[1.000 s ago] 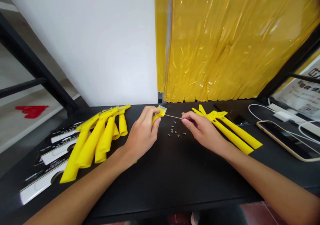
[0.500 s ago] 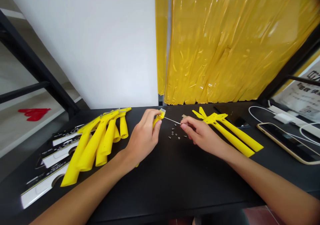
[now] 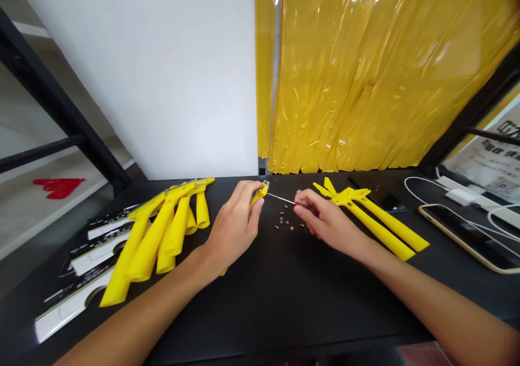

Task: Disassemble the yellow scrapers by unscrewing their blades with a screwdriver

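Observation:
My left hand (image 3: 238, 220) is closed round a yellow handle (image 3: 259, 194), whose head sticks out above the thumb with a small metal piece at its end. Most of the handle is hidden by the palm. My right hand (image 3: 320, 214) pinches the dark grip of a thin screwdriver (image 3: 281, 198). Its shaft runs left, and the tip meets the head of the yellow handle. Several small screws and nuts (image 3: 287, 222) lie on the black table (image 3: 276, 301) between and below the hands.
Several yellow handles (image 3: 152, 241) lie at the left over black and white packages (image 3: 87, 255). Two more yellow handles (image 3: 382, 222) lie at the right, near a phone (image 3: 467, 236), white cables and a power strip (image 3: 487, 201). A yellow plastic curtain (image 3: 345, 84) hangs behind.
The camera view has shifted slightly. My right hand's fingers have changed position a little on the screwdriver grip, more of which shows now. My left hand keeps its hold.

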Demonstrator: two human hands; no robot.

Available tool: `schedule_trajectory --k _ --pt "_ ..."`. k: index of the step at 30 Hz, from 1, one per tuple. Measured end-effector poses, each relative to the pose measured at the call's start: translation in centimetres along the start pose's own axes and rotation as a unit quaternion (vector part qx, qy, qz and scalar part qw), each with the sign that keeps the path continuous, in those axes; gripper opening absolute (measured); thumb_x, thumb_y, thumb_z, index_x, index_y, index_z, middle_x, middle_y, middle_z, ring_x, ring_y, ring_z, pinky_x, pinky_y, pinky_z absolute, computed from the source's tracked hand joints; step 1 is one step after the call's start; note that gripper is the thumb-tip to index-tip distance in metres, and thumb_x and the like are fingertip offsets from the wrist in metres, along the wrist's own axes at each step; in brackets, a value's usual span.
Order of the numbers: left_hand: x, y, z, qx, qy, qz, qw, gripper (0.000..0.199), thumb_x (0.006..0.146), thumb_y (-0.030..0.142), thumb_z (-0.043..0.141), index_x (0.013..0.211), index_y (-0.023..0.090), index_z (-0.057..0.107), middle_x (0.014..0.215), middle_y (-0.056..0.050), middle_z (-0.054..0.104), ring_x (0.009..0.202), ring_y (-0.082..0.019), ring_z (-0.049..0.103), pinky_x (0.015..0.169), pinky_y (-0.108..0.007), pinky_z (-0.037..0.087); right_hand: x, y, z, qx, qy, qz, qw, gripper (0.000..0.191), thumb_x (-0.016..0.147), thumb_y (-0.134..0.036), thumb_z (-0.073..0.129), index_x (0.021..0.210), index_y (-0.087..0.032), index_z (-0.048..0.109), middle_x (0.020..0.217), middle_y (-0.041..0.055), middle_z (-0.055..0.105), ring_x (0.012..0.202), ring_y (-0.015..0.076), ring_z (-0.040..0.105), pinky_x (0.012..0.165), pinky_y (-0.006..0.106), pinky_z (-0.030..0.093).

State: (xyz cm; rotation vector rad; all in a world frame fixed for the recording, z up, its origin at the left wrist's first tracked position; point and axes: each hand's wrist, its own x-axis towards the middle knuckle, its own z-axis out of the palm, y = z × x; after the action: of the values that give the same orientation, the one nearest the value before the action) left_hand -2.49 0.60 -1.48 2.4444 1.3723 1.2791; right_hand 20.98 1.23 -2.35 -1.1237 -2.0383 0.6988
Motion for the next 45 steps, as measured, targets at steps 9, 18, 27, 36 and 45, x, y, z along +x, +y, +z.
schedule_trajectory --k 9,18,27,36,45 --pt "0.0 0.0 0.1 -0.012 -0.032 -0.031 0.999 0.019 0.102 0.022 0.046 0.121 0.022 0.049 0.117 -0.007 0.061 0.098 -0.021 0.062 0.085 -0.037 0.051 0.1 0.5 -0.2 -0.018 0.003 0.000 1.000 0.032 0.105 -0.043 0.038 0.092 -0.023 0.060 0.090 0.0025 0.062 0.085 0.0180 0.059 0.078 0.032 0.043" --pt "0.0 -0.5 0.4 -0.107 -0.059 -0.093 0.988 0.025 0.107 0.032 0.033 0.119 0.023 0.053 0.094 -0.004 0.065 0.077 -0.018 0.065 0.072 -0.033 0.052 -0.1 0.1 0.1 -0.024 0.025 0.032 0.999 0.026 0.102 -0.046 0.045 0.097 -0.025 0.058 0.077 -0.0012 0.058 0.071 0.0169 0.055 0.067 0.031 0.042" --pt "0.1 -1.0 0.6 -0.087 -0.056 -0.052 0.993 0.025 0.105 0.028 0.038 0.123 0.023 0.053 0.088 -0.003 0.064 0.076 -0.018 0.064 0.069 -0.033 0.051 0.0 0.4 -0.1 -0.015 0.011 0.012 1.000 0.022 0.103 -0.041 0.044 0.096 -0.024 0.055 0.080 0.0001 0.061 0.074 0.0174 0.059 0.070 0.031 0.046" --pt "0.0 -0.9 0.9 -0.066 -0.072 -0.061 0.993 0.019 0.103 0.028 0.044 0.118 0.022 0.053 0.089 -0.004 0.066 0.077 -0.018 0.066 0.070 -0.033 0.050 0.0 0.3 -0.6 -0.073 -0.012 0.031 0.997 0.040 0.105 -0.045 0.035 0.093 -0.024 0.066 0.082 0.0020 0.066 0.080 0.0201 0.063 0.075 0.034 0.046" --pt "0.3 -1.1 1.2 -0.115 -0.095 -0.089 0.985 0.014 0.098 0.028 0.049 0.106 0.023 0.059 0.080 -0.002 0.067 0.063 -0.015 0.064 0.056 -0.029 0.050 0.2 1.1 -0.5 -0.081 -0.030 0.003 0.996 0.019 0.100 -0.035 0.049 0.089 -0.022 0.057 0.081 0.0006 0.061 0.072 0.0162 0.056 0.066 0.029 0.042"
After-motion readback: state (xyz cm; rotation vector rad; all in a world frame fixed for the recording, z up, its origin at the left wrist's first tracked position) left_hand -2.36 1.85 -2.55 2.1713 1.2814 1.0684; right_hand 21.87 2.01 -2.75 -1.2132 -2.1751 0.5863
